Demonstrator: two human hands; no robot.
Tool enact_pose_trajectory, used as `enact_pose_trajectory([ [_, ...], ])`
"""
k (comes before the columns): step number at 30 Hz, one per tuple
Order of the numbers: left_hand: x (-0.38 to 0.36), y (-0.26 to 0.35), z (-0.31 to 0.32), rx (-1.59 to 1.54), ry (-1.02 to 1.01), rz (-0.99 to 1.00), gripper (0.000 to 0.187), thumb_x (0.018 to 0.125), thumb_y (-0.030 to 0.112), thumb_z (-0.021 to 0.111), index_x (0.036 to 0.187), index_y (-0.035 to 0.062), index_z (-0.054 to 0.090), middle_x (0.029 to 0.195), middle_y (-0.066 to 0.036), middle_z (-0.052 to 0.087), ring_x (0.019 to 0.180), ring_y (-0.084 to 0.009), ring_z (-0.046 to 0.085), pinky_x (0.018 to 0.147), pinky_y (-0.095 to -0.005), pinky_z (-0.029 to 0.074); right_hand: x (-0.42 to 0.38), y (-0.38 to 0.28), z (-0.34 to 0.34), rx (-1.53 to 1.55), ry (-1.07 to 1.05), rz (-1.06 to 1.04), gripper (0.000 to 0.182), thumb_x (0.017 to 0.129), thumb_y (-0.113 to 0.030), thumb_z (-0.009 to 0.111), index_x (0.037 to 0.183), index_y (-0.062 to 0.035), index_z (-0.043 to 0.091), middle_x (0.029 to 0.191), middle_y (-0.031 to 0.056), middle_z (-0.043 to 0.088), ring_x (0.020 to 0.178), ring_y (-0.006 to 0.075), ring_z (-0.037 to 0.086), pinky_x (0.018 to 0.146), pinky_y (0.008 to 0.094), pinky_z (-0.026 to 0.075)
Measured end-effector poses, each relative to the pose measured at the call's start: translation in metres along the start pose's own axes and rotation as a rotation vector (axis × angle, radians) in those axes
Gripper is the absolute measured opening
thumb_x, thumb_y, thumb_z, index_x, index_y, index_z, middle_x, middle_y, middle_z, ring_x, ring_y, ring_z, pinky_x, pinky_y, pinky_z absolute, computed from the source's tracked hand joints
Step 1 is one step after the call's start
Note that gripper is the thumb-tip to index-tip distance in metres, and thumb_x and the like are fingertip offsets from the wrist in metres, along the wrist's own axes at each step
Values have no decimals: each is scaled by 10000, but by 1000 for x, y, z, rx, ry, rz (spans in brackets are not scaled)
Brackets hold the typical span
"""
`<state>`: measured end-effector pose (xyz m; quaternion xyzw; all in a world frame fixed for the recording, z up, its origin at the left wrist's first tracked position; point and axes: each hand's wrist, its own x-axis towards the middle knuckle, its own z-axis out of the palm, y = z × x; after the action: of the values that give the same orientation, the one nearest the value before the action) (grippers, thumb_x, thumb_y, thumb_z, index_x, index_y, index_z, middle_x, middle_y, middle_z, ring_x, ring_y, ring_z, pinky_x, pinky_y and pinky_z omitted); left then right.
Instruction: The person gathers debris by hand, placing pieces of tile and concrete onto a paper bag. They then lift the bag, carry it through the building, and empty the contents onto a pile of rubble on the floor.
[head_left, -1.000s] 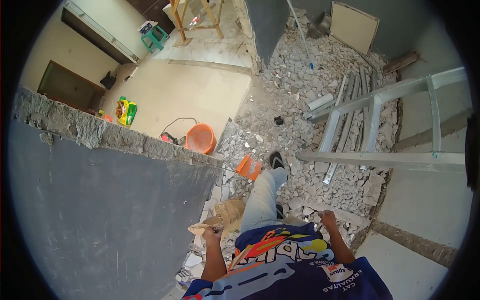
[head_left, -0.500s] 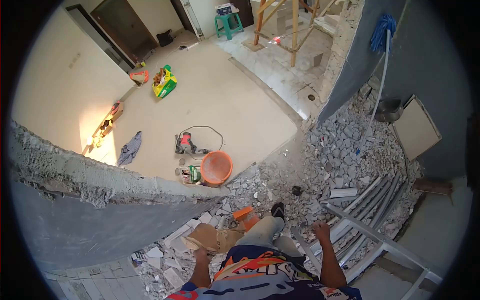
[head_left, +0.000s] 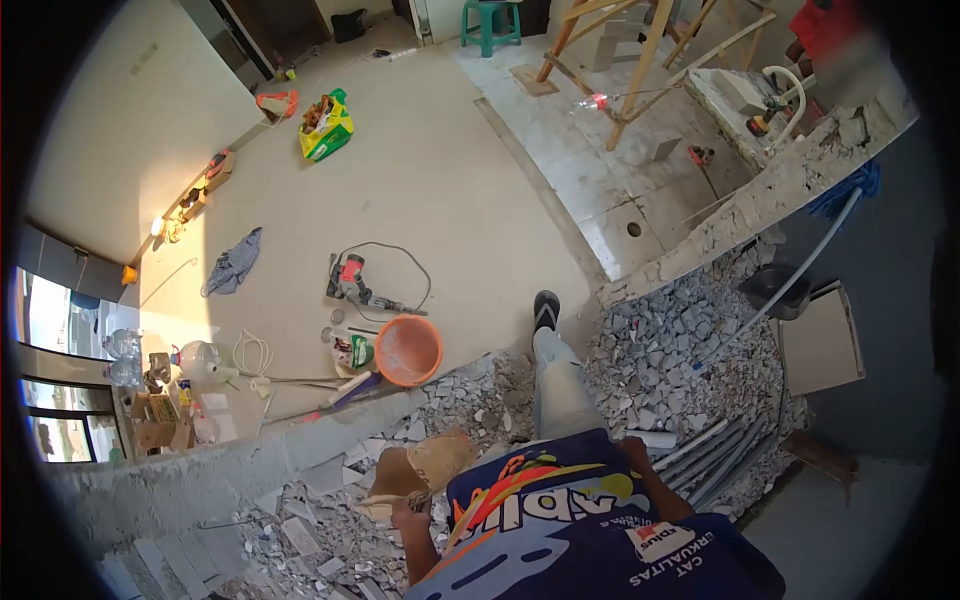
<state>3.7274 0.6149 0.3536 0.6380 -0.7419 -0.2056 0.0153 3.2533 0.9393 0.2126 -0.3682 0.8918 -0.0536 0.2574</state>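
Observation:
My left hand (head_left: 412, 512) is closed on the edge of a brown paper sack (head_left: 445, 460), which hangs creased beside my hip above the rubble. At my other side my right hand (head_left: 634, 452) is held close to my shirt, partly covered, with fingers curled and nothing visible in them. Below it lie several grey pipes (head_left: 715, 455). My sandalled foot (head_left: 545, 308) rests on the pale floor, just past the broken wall's edge.
Broken rubble (head_left: 665, 335) covers the ground around me. An orange bucket (head_left: 408, 351), a corded power tool (head_left: 352, 280) and a yellow-green bag (head_left: 327, 125) stand on the floor ahead. A wooden trestle (head_left: 632, 75) and a person in red (head_left: 835, 40) are beyond the broken wall (head_left: 740, 210).
I have stepped forward and my view has turned; one foot is now on the pale floor. The paper sack has come along with my left hand. My right hand is closer to my body.

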Motion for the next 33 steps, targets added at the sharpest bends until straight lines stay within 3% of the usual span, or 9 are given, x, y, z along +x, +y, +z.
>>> enact_pose_trajectory([
  [1,9,17,7,85,151,87,360,683,200,887,972,44,739,977,-134,740,904,-269,727,826,-364,589,30,7,-2,18,-70,25,268,864,-316,618,807,-78,725,803,195,667,818,380,681,713,524,532],
  [3,36,112,-30,21,-205,-331,376,696,183,876,1032,68,753,1039,-111,746,914,-267,727,809,-380,589,102,22,-8,-143,-142,-102,292,824,-360,646,893,-101,760,858,177,687,856,370,688,748,499,552],
  [6,199,111,100,15,-521,707,495,925,63,625,1408,55,518,1381,-103,584,1302,-215,511,1009,-406,508,237,11,-77,-100,-311,41,366,872,-396,590,932,-74,754,1006,218,712,981,397,684,811,495,549],
  [8,242,176,81,-247,-419,-39,494,923,56,622,1406,52,517,1374,-108,585,1286,-224,521,1000,-411,513,344,2,-116,-37,-179,87,390,884,-413,565,919,-74,753,971,213,718,944,405,691,798,500,549],
  [12,309,265,11,-929,-200,-646,492,918,42,616,1400,46,516,1358,-117,588,1254,-242,541,982,-420,522,525,-77,-284,395,135,27,450,867,-419,595,890,13,721,906,266,691,879,452,671,788,509,528],
  [19,426,392,-40,-1266,152,-847,490,911,18,604,1392,35,514,1332,-132,592,1198,-274,575,949,-436,538,745,-256,-523,524,188,-201,383,904,-360,636,921,14,716,951,232,701,940,427,659,859,490,515],
  [25,663,510,-83,-1332,484,-664,488,904,-3,595,1384,26,511,1310,-145,596,1150,-302,605,921,-449,551,903,-285,-519,166,-64,-408,363,916,-367,609,970,-30,732,1043,221,699,1028,390,651,890,477,526],
  [27,762,581,-122,-1640,670,-940,443,931,-27,559,1370,15,524,1295,-129,610,1190,-312,585,920,-464,549,925,-285,-516,38,-177,-319,366,913,-367,596,985,-37,737,1084,221,691,1076,383,637,921,468,525],
  [33,1027,754,-192,-980,197,-204,333,836,-9,653,1143,-58,533,1094,-173,630,886,-238,636,754,-350,539,987,-307,-637,299,-143,-59,371,897,-348,617,970,-3,730,1069,238,670,1065,405,634,929,469,517],
])
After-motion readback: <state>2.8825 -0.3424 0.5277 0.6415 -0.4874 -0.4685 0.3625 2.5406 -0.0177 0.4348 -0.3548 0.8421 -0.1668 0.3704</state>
